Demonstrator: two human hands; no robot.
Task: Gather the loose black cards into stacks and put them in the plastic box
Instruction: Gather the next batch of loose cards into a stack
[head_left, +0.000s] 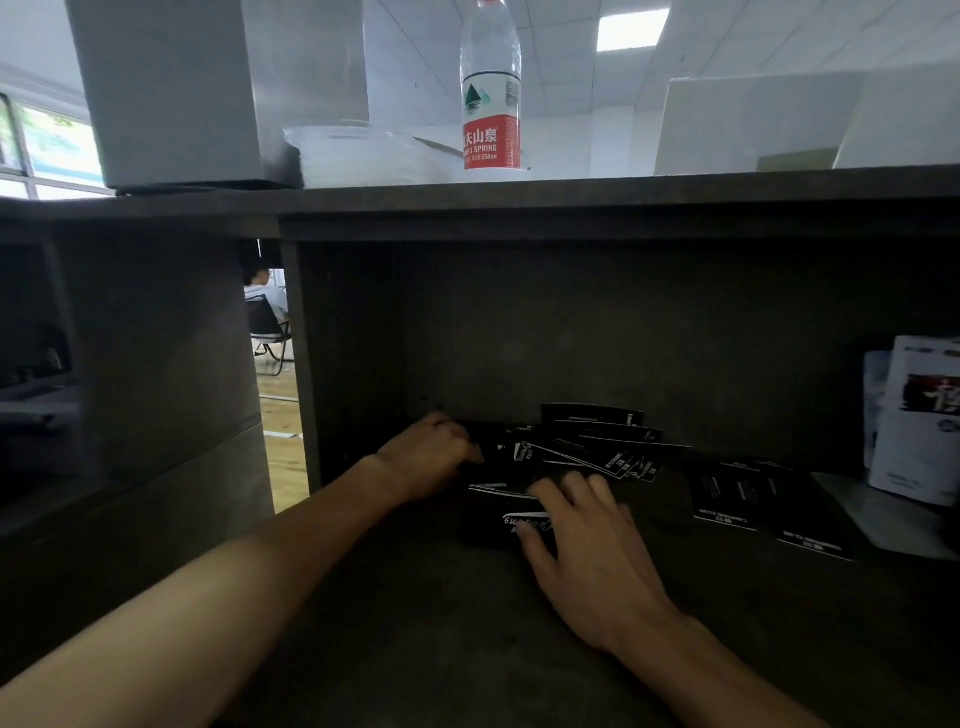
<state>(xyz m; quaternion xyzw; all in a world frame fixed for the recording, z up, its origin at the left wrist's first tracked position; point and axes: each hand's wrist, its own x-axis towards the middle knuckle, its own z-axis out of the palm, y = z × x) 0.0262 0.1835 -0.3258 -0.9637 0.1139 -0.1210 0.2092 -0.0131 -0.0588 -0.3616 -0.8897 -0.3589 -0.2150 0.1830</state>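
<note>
My left hand (431, 457) curls on the black cards (587, 449), right hand (587, 551) flat; thin, slippery, so I'd squeeze the pile's edges

The upper part is bright: a ceiling light panel (631, 28) glows almost blown out, and daylight enters through a window (47, 145) at far left, washing out its panes. Below the counter's top slab (571, 195) the recess lies in deep shade, so the black cards (597, 447) merge with the dark surface and only their white print stands out. The hands, left (428, 457) and right (587, 551), are dimly lit and slightly soft. The water bottle (491, 93) is fairly sharp. Wide-angle distortion bends straight edges toward the borders, and the leaflets (919, 415) at right look smeared.
</note>
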